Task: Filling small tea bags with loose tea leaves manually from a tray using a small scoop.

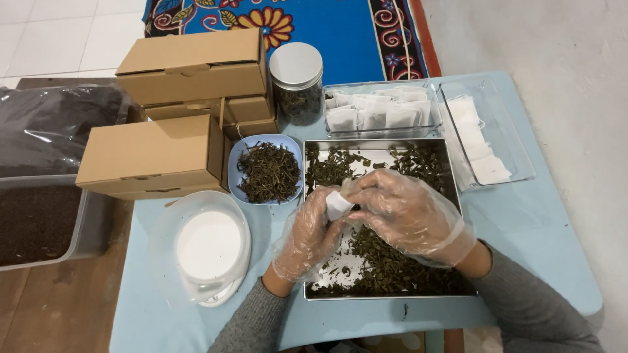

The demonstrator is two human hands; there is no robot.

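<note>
Both my hands wear loose clear plastic gloves and meet over a square metal tray [451,196] strewn with dried green-brown leaves [392,261]. My left hand [306,236] holds a small white filter bag [337,204] upright. My right hand [405,212] pinches at the bag's top, fingers closed against it. A clear tray of filled white bags [379,114] stands just beyond the metal tray. Another clear tray with flat empty bags [481,147] lies to the right.
A small blue dish of dried leaves [268,171] sits left of the metal tray, a lidded glass jar [297,82] behind it. Stacked brown cardboard boxes [170,117] and a plastic-covered white scale [206,248] fill the left. A bin of dark material [39,222] stands beside the table.
</note>
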